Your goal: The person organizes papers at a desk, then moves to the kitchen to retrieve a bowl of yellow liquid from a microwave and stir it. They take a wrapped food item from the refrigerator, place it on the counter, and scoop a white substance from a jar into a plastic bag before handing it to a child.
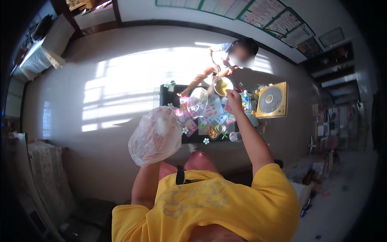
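Observation:
My left hand (158, 133) is raised at the left inside a clear plastic bag (142, 145) with something whitish and pink in it; the crumpled film hides my fingers. My right hand (234, 98) is at the near rim of a white bowl (223, 86) of yellow liquid, its fingers bent inward; whether it grips the rim cannot be told. Across the low dark table (193, 139) a seated person (222, 54) holds a thin utensil in the same bowl. Left of the bowl, a clear plastic bag (198, 106) lies over a round whitish dish.
A yellow box fan (270, 99) stands beyond the table's right end. Plastic bottles (246, 99), printed sheets (213, 109), a container of brown pieces (211, 132) and a glass jar (221, 129) crowd the tabletop. The other person's bare foot rests at its far edge.

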Tool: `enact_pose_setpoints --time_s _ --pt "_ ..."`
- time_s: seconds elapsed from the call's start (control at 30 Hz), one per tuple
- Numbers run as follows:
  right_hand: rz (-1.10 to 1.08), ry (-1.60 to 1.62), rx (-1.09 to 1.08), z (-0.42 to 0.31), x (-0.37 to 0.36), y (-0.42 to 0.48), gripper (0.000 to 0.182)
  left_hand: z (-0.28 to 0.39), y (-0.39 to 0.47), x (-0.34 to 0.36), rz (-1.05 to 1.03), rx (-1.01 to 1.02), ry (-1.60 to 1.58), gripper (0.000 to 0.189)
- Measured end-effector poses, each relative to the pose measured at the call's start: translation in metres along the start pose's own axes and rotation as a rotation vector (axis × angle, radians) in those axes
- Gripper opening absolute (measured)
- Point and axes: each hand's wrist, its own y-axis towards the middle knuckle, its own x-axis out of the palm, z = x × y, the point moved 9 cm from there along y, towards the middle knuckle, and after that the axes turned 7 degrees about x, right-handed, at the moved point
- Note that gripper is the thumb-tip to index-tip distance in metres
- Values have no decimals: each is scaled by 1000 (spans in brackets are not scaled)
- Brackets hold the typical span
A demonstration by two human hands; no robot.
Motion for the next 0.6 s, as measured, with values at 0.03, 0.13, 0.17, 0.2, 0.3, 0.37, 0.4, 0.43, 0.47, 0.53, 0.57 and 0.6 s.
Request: enact_pose_setpoints --time_s 0.03,0.13,0.17,0.2,0.3,0.37,0.4,0.43,0.47,0.53,0.57,0.6 --pt "48 -99 -80 21 -11 29 21 -9 0 -5 18 26 28 32" --pt "-82 7 314 79 -8 98 21 -36 -5 -21 88 125 115 34" --pt "-75 -15 321 87 -5 121 22 -44 -8 -24 109 162 153 34" --pt "-85 -69 360 93 -2 136 22 -52 -12 -27 136 194 196 35" --pt "-103 -129 445 119 3 171 22 -65 -19 -28 200 241 555 36" --pt "-105 -172 490 141 7 196 21 -71 -21 -33 226 210 749 36" --pt "-104 -212 513 153 10 208 20 -75 -21 -38 238 193 765 36" --pt "-106 -248 535 160 16 215 19 -79 -26 -48 250 189 619 36" --pt "-113 -249 526 166 23 222 18 -84 -31 -58 260 181 474 36" --pt "-117 -256 507 173 30 233 17 -93 -36 -76 290 177 288 36" --pt "-109 -277 494 177 35 238 16 -94 -37 -85 309 174 271 36" --pt "-98 -301 481 184 37 245 15 -97 -37 -91 322 171 257 36"
